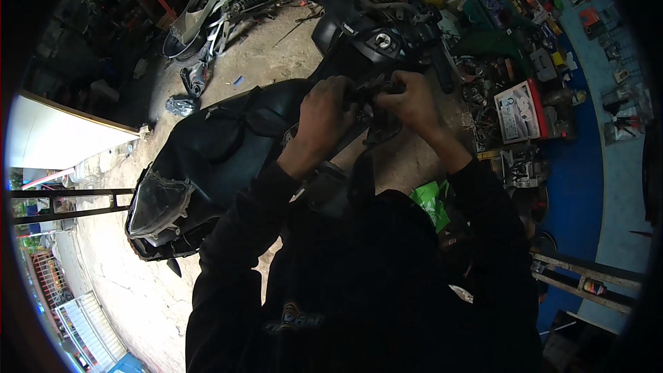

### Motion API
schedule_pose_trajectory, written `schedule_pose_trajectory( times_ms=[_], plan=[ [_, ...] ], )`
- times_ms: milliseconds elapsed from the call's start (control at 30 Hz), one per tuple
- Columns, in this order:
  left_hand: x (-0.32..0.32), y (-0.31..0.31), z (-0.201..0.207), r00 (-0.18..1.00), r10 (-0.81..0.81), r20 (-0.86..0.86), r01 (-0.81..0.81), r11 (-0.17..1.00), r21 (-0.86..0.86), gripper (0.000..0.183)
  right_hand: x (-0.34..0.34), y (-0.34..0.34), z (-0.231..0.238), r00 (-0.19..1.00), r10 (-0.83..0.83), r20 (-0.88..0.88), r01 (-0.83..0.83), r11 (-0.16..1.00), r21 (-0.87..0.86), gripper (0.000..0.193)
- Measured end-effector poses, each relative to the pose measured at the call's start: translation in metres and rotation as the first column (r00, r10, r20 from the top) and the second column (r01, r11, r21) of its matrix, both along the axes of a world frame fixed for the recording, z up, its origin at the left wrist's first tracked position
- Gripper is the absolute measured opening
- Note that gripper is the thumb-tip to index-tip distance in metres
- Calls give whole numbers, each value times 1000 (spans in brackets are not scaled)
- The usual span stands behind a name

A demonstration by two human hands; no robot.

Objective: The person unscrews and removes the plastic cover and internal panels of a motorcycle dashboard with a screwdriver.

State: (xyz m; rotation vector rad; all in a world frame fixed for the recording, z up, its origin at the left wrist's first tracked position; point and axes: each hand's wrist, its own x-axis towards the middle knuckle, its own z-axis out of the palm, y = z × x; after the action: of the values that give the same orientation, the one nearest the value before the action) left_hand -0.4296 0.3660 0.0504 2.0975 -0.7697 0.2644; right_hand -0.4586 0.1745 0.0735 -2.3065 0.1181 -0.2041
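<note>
A black scooter (pixel 231 121) stands before me, its seat and rear light to the left and its handlebar grip (pixel 440 65) at the far right. My left hand (pixel 324 116) is closed on a small dark part (pixel 369 90) above the scooter's front. From the other side, my right hand (pixel 411 101) pinches the same part between thumb and fingers. Shadow hides the part's exact shape. Just beyond my hands is a black panel with a round, light-coloured fitting (pixel 384 41).
A green plastic bag (pixel 431 205) lies by my right forearm. On the right are a red-edged white box (pixel 519 114), metal parts and tools. Loose grey fairing pieces (pixel 198 10) lie on the concrete floor (pixel 266 52) at the far left. A white panel (pixel 69 135) juts in from the left.
</note>
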Motion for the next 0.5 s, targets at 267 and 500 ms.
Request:
schedule_pose_trajectory(
  times_ms=[267,500],
  plan=[
    [5,-3,-3,999,-19,49,17,1000,24,28,-4,4,19,997,77,19,-74,991,-107,31],
    [8,-15,-5,1000,0,-2,0,1000,26,31,5,-11,10,994,94,-50,-103,964,-247,34]
  ],
)
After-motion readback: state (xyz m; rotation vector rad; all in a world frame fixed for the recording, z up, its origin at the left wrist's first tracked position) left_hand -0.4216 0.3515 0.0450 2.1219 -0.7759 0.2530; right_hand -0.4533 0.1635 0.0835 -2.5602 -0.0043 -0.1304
